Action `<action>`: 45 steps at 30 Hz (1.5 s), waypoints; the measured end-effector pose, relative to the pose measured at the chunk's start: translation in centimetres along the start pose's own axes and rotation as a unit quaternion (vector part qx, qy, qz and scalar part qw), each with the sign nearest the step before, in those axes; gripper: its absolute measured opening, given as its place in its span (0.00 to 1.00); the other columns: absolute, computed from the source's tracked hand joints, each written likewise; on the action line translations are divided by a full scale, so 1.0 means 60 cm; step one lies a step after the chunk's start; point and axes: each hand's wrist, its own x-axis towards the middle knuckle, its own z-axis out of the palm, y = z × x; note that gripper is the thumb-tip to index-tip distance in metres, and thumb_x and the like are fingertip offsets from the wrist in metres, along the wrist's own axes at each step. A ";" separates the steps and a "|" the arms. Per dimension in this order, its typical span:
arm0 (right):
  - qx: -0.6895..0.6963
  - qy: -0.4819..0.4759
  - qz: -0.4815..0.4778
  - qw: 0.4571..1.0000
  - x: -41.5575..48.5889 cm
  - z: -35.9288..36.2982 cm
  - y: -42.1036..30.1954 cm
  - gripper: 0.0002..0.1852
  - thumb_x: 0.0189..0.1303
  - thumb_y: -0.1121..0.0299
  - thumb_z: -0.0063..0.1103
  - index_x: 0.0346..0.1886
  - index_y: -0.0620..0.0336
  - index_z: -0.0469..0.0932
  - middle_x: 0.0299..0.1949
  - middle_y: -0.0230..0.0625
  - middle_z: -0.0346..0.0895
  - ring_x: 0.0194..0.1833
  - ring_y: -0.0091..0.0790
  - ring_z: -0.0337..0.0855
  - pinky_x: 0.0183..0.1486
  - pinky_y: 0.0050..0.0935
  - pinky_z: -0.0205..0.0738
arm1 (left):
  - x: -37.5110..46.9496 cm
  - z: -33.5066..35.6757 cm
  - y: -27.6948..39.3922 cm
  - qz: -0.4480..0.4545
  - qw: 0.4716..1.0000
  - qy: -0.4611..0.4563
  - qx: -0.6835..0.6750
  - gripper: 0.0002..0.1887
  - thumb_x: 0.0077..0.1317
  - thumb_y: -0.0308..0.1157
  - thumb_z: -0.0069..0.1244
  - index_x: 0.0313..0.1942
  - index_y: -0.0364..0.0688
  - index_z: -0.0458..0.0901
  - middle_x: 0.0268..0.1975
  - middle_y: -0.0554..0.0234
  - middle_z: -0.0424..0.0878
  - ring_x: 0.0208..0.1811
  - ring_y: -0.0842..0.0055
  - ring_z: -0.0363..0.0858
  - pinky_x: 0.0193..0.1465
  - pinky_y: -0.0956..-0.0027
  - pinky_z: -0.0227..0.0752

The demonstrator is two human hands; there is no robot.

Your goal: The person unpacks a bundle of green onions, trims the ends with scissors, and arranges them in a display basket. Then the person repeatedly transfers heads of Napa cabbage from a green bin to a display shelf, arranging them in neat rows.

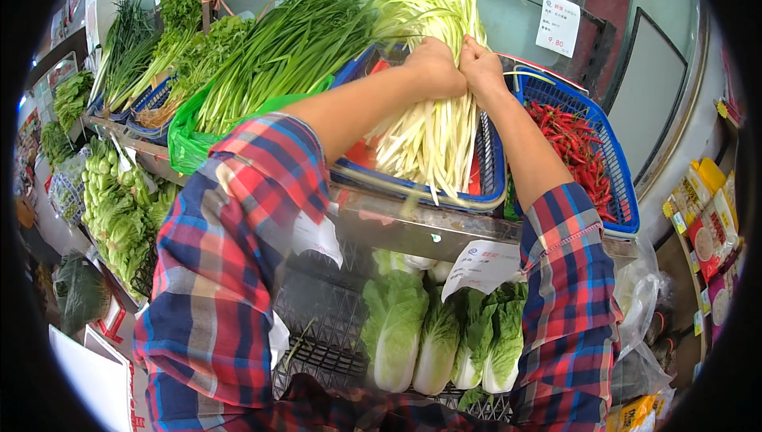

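A thick bunch of pale yellow chives [431, 140] lies lengthwise in a blue plastic basket [411, 189] with a red base. My left hand [436, 68] grips the bunch around its middle from the left. Close beside it, my right hand [480, 69] has its fingers closed on the bunch's right side, thumb and fingertips pinching the stalks. The leafy tops reach up past both hands, and the white stalk ends fan out toward the basket's near rim. Parts of the fingers are hidden by the hands and stalks.
Green chives [286, 51] in a green plastic bag [193, 134] stand at the left, with celery [172, 33] beyond. Red chili peppers [571, 146] fill a blue basket at the right. Napa cabbages [396, 325] rest below the metal shelf edge [417, 224]. A price card [558, 23] hangs behind.
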 end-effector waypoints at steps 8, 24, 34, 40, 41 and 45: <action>0.069 -0.030 0.030 0.997 0.017 -0.001 0.012 0.27 0.56 0.66 0.56 0.62 0.55 0.72 0.41 0.46 0.82 0.43 0.40 0.80 0.48 0.35 0.71 | -0.004 0.021 0.021 0.105 0.960 -0.036 0.258 0.44 0.52 0.30 0.50 0.60 0.06 0.46 0.44 0.31 0.80 0.49 0.55 0.81 0.51 0.64 0.75; -0.470 -0.257 -0.337 0.774 0.086 0.086 -0.142 0.21 0.55 0.71 0.49 0.53 0.43 0.81 0.54 0.37 0.78 0.58 0.42 0.74 0.56 0.55 0.63 | -0.011 0.024 -0.041 0.037 0.995 0.022 0.088 0.34 0.52 0.28 0.48 0.56 0.12 0.57 0.51 0.27 0.75 0.56 0.49 0.76 0.58 0.59 0.71; -0.018 -0.112 0.049 0.992 0.149 0.017 -0.070 0.24 0.61 0.55 0.53 0.55 0.61 0.77 0.55 0.45 0.77 0.49 0.40 0.80 0.51 0.38 0.72 | -0.010 -0.009 -0.070 -0.073 0.987 -0.053 -0.132 0.41 0.50 0.29 0.59 0.58 0.16 0.55 0.50 0.35 0.77 0.52 0.58 0.79 0.54 0.68 0.75; -0.322 -0.192 -0.222 0.900 0.014 -0.054 -0.186 0.25 0.59 0.59 0.57 0.56 0.62 0.76 0.58 0.56 0.72 0.53 0.48 0.79 0.56 0.36 0.71 | 0.015 -0.005 -0.111 -0.068 0.890 -0.162 -0.421 0.35 0.52 0.29 0.64 0.57 0.32 0.64 0.44 0.48 0.81 0.39 0.66 0.85 0.42 0.56 0.82; -0.363 -0.184 -0.248 0.879 -0.014 -0.066 -0.190 0.25 0.58 0.59 0.58 0.56 0.62 0.76 0.55 0.56 0.74 0.51 0.49 0.80 0.55 0.36 0.72 | 0.011 0.000 -0.105 -0.063 0.893 -0.143 -0.422 0.35 0.51 0.28 0.64 0.57 0.32 0.63 0.44 0.48 0.81 0.39 0.65 0.85 0.42 0.56 0.82; -0.375 -0.304 -0.265 0.835 -0.137 -0.085 -0.201 0.21 0.55 0.61 0.60 0.49 0.63 0.80 0.37 0.56 0.81 0.40 0.52 0.83 0.48 0.41 0.77 | 0.028 0.003 -0.147 -0.059 0.897 -0.092 -0.428 0.31 0.49 0.22 0.61 0.54 0.31 0.67 0.43 0.45 0.81 0.38 0.61 0.85 0.40 0.55 0.82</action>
